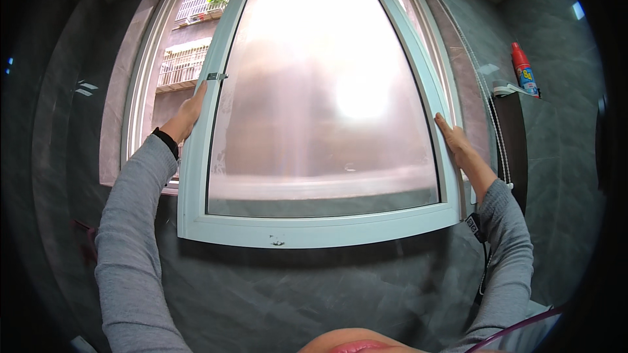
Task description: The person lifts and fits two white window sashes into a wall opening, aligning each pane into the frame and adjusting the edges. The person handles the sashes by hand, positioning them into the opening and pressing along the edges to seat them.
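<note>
A large window sash (319, 227) with a pale frame and a frosted glass pane (314, 124) stands before me, in front of the window opening. My left hand (190, 112) grips the sash's left side below a small metal latch (213, 76); its fingers are mostly hidden behind the frame. On the opposite side, my right hand (454, 138) holds the sash's right edge, with part of the hand out of sight behind it. The lower rail hangs in front of the wall and bears a small dark scuff (277, 242).
The fixed window frame (134, 127) surrounds the opening, with barred balconies outside. A beaded blind cord (490, 101) hangs at the right. Beyond it, a spray can with a red cap (521, 59) stands on a dark cabinet (518, 137). A dark plug with a cable (473, 223) is near my right forearm.
</note>
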The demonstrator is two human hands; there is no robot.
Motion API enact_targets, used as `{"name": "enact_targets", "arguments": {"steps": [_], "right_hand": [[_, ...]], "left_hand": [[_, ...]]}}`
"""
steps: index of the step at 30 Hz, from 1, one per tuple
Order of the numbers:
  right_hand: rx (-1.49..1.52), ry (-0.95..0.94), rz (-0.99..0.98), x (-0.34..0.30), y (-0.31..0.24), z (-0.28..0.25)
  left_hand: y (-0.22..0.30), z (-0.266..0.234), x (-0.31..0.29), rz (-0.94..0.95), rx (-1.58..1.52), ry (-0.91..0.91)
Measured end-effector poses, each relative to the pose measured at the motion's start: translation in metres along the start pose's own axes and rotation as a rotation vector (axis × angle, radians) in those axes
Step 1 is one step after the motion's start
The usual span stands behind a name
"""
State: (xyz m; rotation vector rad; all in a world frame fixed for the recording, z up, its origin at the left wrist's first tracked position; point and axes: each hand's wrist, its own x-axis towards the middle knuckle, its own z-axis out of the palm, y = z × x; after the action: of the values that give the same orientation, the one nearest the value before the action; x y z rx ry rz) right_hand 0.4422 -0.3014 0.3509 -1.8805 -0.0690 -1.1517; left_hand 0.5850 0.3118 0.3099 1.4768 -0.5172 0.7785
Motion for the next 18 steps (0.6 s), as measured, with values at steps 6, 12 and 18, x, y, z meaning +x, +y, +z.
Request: {"name": "enact_targets", "arguments": {"steps": [6, 12, 18], "right_hand": [[-0.022, -0.015, 0.005, 0.008, -0.004, 0.006], [-0.038, -0.068, 0.024, 0.018, -0.009, -0.002], [-0.109, 0.029, -0.051, 0.013, -0.006, -0.006]], "left_hand": [[0.003, 0.005, 0.005, -0.024, 0.016, -0.017], [0.008, 0.014, -0.005, 0.054, 0.113, -0.039], [0.013, 0.023, -0.003, 0.142, 0.257, 0.009]]}}
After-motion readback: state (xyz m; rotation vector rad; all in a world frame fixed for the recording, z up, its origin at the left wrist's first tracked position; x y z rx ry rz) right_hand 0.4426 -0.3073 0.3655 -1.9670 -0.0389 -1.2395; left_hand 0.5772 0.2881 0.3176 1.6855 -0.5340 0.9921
